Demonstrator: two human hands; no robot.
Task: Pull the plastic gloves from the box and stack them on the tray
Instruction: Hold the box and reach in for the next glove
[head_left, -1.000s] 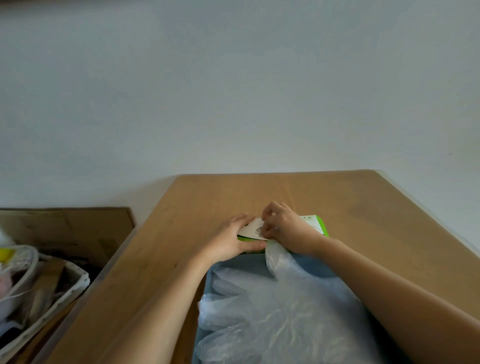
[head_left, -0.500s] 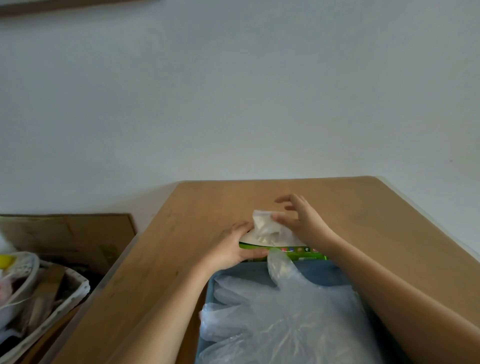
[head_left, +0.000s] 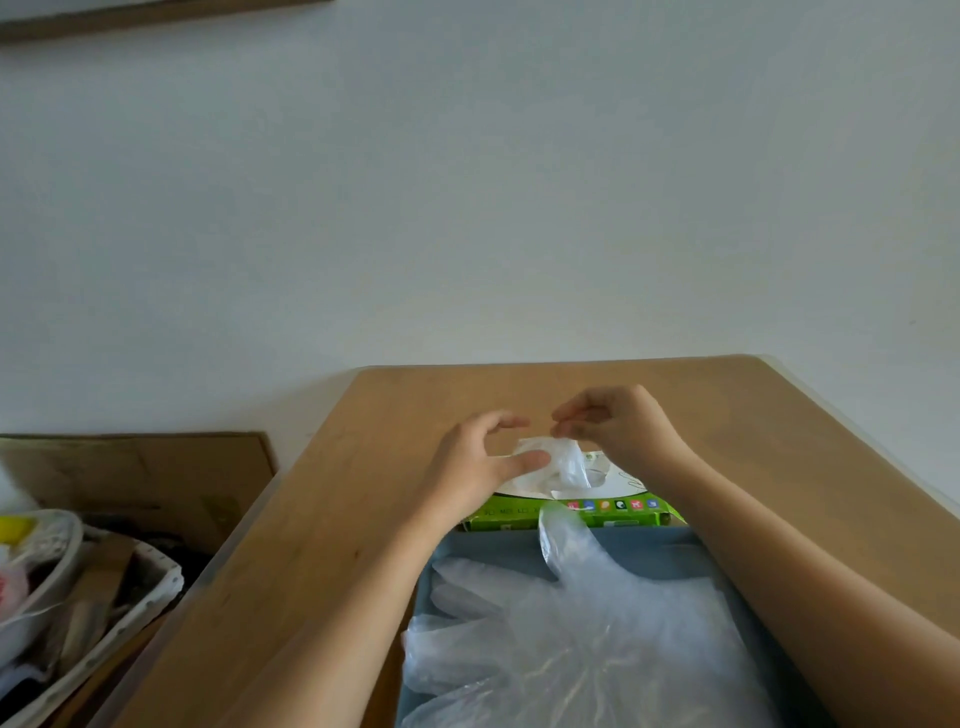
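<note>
Head view, mid-frame: with right hand (head_left: 623, 431) pinching crumpled clear plastic glove (head_left: 563, 462), left hand (head_left: 478, 462) loose, thumb touching it, brace green cardboard box (head_left: 571, 514), pull slowly.

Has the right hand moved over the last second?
Yes. The right hand has lifted off the green box toward the far edge of the table, pinching a glove.

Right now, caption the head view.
Right hand pinches clear plastic glove above green cardboard box, left hand touching it, blue tray nearer.
</note>
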